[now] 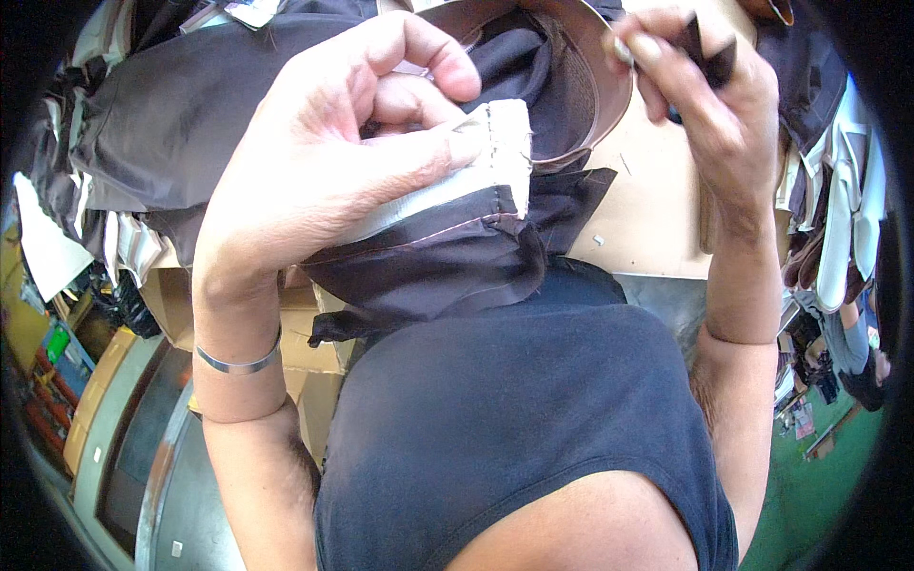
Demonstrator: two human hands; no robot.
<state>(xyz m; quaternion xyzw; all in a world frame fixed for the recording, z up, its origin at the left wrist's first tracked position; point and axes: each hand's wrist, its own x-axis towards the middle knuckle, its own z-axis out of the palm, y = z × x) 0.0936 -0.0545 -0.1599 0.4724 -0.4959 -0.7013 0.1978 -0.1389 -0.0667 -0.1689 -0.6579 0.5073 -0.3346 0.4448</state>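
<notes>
My left hand pinches the edge of a dark fabric piece between thumb and fingers. A white, frayed strip with a line of dark stitches runs along that edge, and the cloth hangs down in front of my chest. Raised at the upper right, my right hand is closed, thumb against forefinger. A black object shows in its fingers; its kind is not clear. Behind the hands lies a curved brown leather-like piece with dark cloth inside its curve.
The tan work surface carries dark cloth heaped on the left. White and brown cut pieces hang in a stack at the right edge. A cardboard box stands below the surface by my left forearm.
</notes>
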